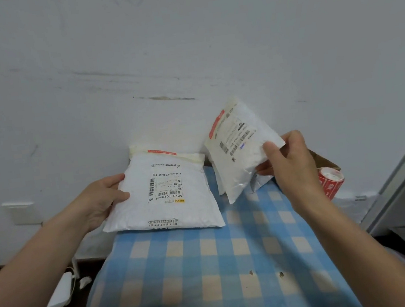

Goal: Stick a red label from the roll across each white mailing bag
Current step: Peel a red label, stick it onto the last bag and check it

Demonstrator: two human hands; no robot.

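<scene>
My left hand (102, 200) grips the left edge of a white mailing bag (168, 195) that lies on the checked cloth, with a red label across its far end. Lifted above the cloth's far right is a second white mailing bag (241, 146), tilted, with a red label along its upper left edge; my right hand (290, 160) pinches its lower right corner. More white bag material shows just behind and under it. The roll of red labels (331, 181) lies at the right, partly behind my right wrist.
A blue and cream checked cloth (210, 267) covers the work surface, which butts against a white wall. A brown cardboard box (325, 161) sits behind the roll. A wall socket (21, 212) is at the left, a white device with cable (60, 290) below it, and a grey cabinet edge (402, 167) at the right.
</scene>
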